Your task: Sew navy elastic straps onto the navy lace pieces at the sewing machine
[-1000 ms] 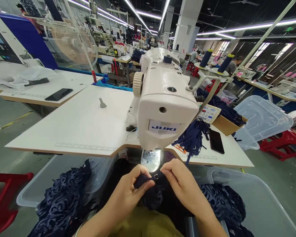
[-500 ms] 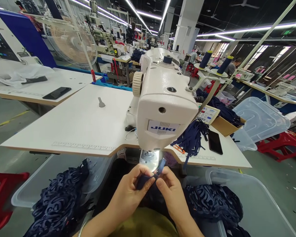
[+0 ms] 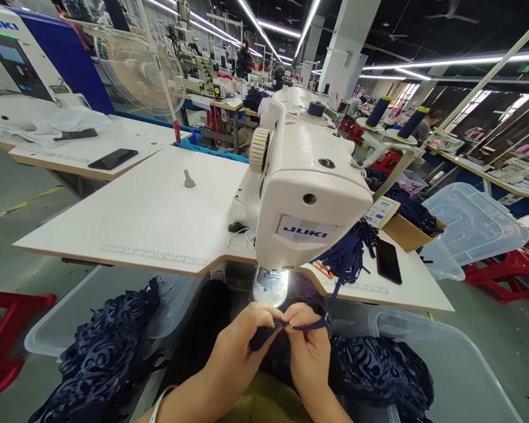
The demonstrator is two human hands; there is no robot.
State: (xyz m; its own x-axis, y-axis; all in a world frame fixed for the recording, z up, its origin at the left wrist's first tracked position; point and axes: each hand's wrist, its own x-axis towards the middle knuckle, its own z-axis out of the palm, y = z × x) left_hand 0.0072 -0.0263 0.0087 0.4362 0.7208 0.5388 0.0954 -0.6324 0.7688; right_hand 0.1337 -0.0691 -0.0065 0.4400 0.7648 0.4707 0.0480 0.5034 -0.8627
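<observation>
Close in front of my body, both hands pinch a navy fabric strap (image 3: 311,325). My left hand (image 3: 242,341) is closed on the strap and on darker navy cloth below it. My right hand (image 3: 308,346) grips the strap between thumb and fingers, its fingertips touching those of the left. A short end of the strap pokes out to the right, with a small shiny piece at its tip. Just beyond my hands is the lit sewing bed (image 3: 271,286) of a white JUKI sewing machine (image 3: 311,194). Much of the navy cloth is hidden behind my fingers.
Clear plastic bins with navy patterned garments stand at left (image 3: 110,341) and right (image 3: 379,364). On the white table (image 3: 158,211) are a grey metal piece (image 3: 188,178), a pile of navy straps (image 3: 350,252), a phone (image 3: 388,261) and a cardboard box (image 3: 412,232).
My right hand has turned, and the strap end that pointed up now points right. Both hands have come slightly nearer my body. The whole view has shifted a little.
</observation>
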